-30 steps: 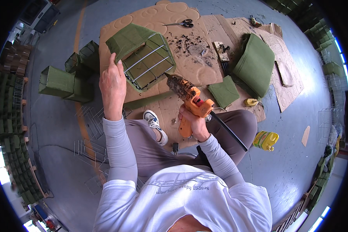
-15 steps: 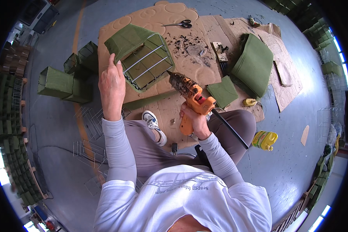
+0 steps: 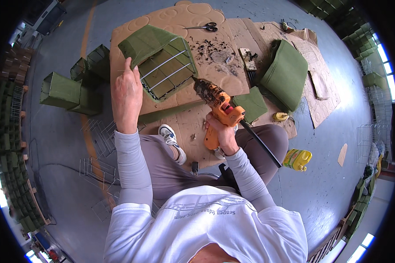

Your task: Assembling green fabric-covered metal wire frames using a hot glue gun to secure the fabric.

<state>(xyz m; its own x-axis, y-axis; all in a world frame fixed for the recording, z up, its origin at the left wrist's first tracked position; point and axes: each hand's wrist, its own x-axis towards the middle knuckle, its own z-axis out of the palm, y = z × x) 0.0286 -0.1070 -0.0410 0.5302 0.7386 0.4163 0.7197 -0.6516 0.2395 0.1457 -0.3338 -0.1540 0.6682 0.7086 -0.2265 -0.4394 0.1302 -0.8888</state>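
Glue gun point(image 3: 224, 112) diagonal, nozzle point(image 3: 205, 90) forward-left

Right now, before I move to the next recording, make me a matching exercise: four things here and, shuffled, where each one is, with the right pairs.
1. Orange glue gun
2. Scissors
3. Large yellow bottle
4. Wire-framed green box

A. On the floor, by the right knee
B. Left hand at its edge
C. In the right hand
D. On cardboard, beyond dark scraps

Pairs: 1-C, 2-D, 3-A, 4-B
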